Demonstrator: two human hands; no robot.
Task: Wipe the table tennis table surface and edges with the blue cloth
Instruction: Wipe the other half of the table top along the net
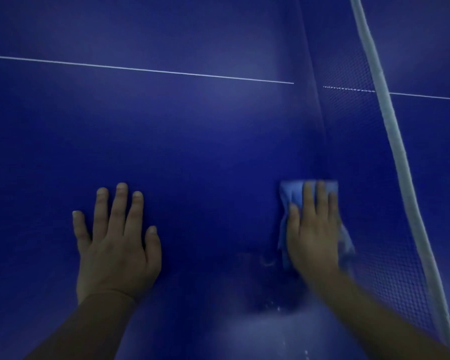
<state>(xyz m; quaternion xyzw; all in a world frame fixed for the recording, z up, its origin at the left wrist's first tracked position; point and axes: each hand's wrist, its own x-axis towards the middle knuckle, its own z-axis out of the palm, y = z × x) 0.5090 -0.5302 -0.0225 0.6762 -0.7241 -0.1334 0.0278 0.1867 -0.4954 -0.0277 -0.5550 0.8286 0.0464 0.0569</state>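
right hand flat on blue cloth | cloth beside net

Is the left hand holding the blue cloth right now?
No, the left hand lies flat and bare on the table; the blue cloth is under the right hand.

Both forearms reach forward; left hand lies flat with fingers spread, right hand flat.

The scene is dimly lit; soft glare is spread over the dark blue table surface, and the right hand is motion-blurred.
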